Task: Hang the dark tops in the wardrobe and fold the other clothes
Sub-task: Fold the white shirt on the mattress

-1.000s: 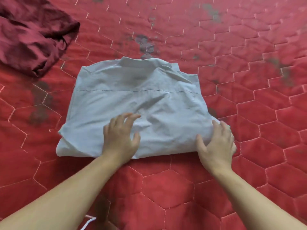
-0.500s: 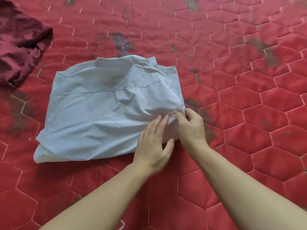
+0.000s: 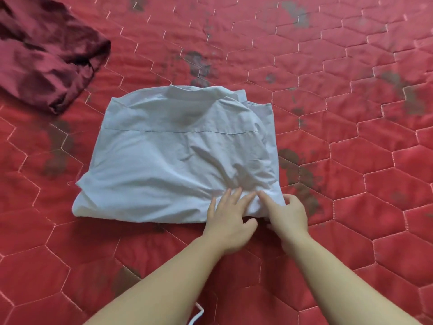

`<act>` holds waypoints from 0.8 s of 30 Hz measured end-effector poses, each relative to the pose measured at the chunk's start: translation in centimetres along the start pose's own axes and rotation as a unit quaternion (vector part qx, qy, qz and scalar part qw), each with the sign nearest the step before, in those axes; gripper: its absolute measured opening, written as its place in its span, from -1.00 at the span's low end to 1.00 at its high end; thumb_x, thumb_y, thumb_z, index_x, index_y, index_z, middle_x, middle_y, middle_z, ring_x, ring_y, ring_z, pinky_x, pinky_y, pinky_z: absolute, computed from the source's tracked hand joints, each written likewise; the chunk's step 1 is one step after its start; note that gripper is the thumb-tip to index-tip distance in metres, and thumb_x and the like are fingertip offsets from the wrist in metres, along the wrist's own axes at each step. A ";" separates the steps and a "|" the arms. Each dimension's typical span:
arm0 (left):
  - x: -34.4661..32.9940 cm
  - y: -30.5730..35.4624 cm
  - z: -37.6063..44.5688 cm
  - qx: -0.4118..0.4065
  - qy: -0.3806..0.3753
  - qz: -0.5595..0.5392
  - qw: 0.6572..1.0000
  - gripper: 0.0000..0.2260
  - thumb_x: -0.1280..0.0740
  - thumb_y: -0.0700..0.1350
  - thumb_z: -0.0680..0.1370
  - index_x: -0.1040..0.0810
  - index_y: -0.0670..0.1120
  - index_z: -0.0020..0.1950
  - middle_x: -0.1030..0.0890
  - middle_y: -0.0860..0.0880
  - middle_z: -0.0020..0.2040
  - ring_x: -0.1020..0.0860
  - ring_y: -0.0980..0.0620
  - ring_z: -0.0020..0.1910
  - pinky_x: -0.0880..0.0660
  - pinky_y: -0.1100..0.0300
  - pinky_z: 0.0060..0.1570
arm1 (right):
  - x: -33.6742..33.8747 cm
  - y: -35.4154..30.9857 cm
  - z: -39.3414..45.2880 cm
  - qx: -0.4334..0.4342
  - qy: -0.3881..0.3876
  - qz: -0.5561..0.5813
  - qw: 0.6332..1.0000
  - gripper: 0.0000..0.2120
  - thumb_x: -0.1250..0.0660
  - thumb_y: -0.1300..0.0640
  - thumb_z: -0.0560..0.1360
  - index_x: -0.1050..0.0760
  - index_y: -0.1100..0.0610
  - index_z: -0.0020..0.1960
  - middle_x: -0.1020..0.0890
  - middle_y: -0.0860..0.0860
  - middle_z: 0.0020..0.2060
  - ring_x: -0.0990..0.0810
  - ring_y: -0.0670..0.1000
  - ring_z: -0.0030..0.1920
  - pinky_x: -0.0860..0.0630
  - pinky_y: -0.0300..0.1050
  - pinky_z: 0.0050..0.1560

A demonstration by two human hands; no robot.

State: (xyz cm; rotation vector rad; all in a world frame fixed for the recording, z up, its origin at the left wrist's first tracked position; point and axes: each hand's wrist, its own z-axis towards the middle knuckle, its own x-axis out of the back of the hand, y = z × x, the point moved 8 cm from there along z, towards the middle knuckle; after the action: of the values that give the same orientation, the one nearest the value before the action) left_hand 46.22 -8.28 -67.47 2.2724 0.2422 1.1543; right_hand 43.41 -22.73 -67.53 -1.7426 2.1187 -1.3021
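folded pale blue shirt (image 3: 180, 158) lies on the red quilted bed (image 3: 351, 160); left hand (image 3: 228, 219) presses its near right corner with straight fingers, right hand (image 3: 289, 215) pinches that corner; maroon garment (image 3: 44, 57) far left

Both bare forearms reach forward from the lower edge and converge, hands side by side. Left hand (image 3: 228, 219): palm down, fingers straight and slightly spread, thumb angled toward the other hand. Right hand (image 3: 289, 215): fingers bent, index extended forward, thumb out to the right.
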 end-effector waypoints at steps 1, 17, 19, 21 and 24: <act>0.6 0.0 0.2 0.020 -0.003 -0.066 0.998 -0.44 -0.19 0.04 0.54 -0.15 0.22 0.54 -0.10 0.08 0.59 0.01 0.08 0.57 0.13 -0.01 0.53 | -0.7 0.2 -0.2 -0.053 -0.031 0.084 0.995 -0.74 -0.47 -0.04 0.40 -0.56 0.13 -0.06 -0.65 0.02 -0.20 -0.60 0.00 -0.23 -0.58 -0.05 -0.20; 15.4 -7.0 -1.0 0.189 0.009 -0.485 0.854 -0.79 -0.44 0.08 0.46 -0.64 -0.04 -0.25 -0.64 -0.01 -0.31 -0.62 0.05 -0.30 -0.48 0.22 -0.26 | -15.7 -15.0 -11.5 0.411 -0.094 -0.190 0.886 -0.90 -0.26 0.15 0.45 -0.50 0.15 -0.10 -0.57 0.06 -0.10 -0.51 0.12 -0.02 -0.44 0.12 -0.02; 17.2 -9.7 -1.5 0.190 0.021 -0.504 0.842 -0.79 -0.42 0.03 0.49 -0.62 -0.06 -0.27 -0.63 -0.05 -0.28 -0.62 0.01 -0.25 -0.49 0.21 -0.22 | -18.6 -15.9 -12.9 0.430 -0.084 -0.230 0.869 -0.86 -0.24 0.11 0.47 -0.50 0.14 -0.04 -0.57 0.05 -0.04 -0.49 0.12 0.03 -0.41 0.09 0.01; 19.4 -12.7 -2.3 0.180 0.052 -0.512 0.838 -0.81 -0.39 -0.03 0.51 -0.57 -0.06 -0.28 -0.61 -0.02 -0.36 -0.61 0.04 -0.33 -0.48 0.22 -0.27 | -21.8 -16.7 -14.7 0.460 -0.080 -0.276 0.840 -0.80 -0.22 0.10 0.47 -0.50 0.13 0.04 -0.57 0.05 0.00 -0.47 0.12 0.04 -0.38 0.05 0.04; 22.7 -17.5 -4.5 0.142 0.152 -0.545 0.812 -0.90 -0.34 -0.16 0.53 -0.57 -0.07 -0.19 -0.60 0.00 -0.36 -0.59 0.07 -0.36 -0.48 0.22 -0.32 | -26.1 -17.6 -18.3 0.522 -0.083 -0.299 0.794 -0.76 -0.26 0.15 0.39 -0.51 0.18 0.03 -0.58 0.07 -0.07 -0.50 0.14 -0.03 -0.41 0.16 0.11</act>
State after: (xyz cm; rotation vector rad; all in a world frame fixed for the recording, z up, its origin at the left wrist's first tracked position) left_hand 58.18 17.02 -59.84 1.6094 1.6770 0.8114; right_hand 55.16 9.50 -55.42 -1.8096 0.4153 -1.8099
